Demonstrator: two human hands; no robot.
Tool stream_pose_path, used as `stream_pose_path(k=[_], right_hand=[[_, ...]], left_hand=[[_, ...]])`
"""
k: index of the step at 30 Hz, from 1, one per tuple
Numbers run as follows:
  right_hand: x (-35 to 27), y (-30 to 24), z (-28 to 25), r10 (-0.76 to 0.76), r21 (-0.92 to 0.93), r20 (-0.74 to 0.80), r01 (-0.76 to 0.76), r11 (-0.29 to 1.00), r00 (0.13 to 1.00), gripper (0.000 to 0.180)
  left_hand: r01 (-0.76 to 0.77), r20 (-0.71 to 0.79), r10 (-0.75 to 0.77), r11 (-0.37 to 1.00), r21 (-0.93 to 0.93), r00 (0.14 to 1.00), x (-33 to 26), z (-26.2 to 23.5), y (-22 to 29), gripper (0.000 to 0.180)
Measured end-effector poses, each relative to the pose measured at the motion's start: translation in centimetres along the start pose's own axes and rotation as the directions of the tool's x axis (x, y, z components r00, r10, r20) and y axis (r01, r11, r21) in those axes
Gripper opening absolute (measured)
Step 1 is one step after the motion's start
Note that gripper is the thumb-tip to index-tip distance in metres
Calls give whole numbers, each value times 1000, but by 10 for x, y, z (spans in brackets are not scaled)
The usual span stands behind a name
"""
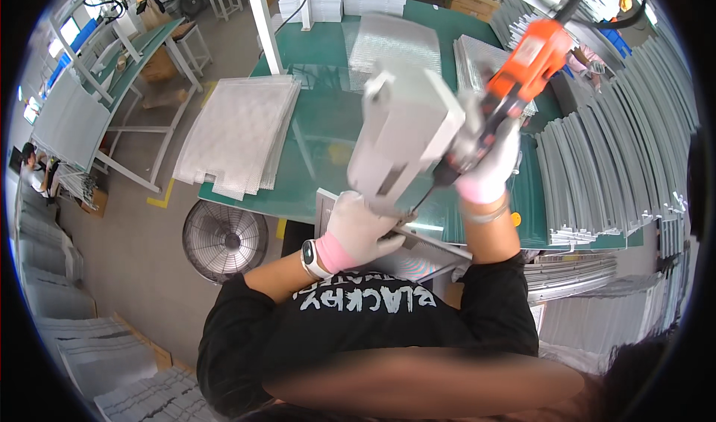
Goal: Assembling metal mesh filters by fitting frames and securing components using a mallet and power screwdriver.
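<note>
Left hand (359, 228), gloved, grips the near edge of a grey metal part (406, 131); right hand (488, 161) is closed around an orange driver (526, 64), its bit at the part, over the green table (328, 116).

A bracket (406, 135) is held up between the left hand (358, 228) and the right hand (488, 164), above the table (328, 116). A driver (514, 79) is gripped in the right hand. Sheets (239, 135) are stacked left of the hands, rails (619, 161) to their right, and a fan (224, 239) is placed on the floor to the left, below the table edge.

The grey metal part (406, 135) is motion-blurred (its shape unclear), hiding the screwdriver's bit tip.
</note>
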State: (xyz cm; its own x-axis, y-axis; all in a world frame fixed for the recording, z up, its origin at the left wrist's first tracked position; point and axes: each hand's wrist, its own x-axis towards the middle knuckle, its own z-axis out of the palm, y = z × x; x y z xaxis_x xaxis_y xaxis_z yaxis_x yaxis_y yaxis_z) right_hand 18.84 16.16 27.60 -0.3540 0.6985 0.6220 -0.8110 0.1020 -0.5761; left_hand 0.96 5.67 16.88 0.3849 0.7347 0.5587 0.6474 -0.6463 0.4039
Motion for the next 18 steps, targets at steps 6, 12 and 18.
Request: stream_pose_path(k=[6,12,18], right_hand=[[56,-80,20,-387,-841,-124,110,530,914,29],[86,-136,-5,-532,-982,183,130,-137,827,62],[77,-157,-37,-368,-764,460,149,-628,808,53]], left_hand=[[-6,15,2,961,276,1000,38,-25,-40,23],[250,47,-272,930,268,961,127,-57,-117,35],[345,121,-423,847,405,898,175,-70,-130,46]])
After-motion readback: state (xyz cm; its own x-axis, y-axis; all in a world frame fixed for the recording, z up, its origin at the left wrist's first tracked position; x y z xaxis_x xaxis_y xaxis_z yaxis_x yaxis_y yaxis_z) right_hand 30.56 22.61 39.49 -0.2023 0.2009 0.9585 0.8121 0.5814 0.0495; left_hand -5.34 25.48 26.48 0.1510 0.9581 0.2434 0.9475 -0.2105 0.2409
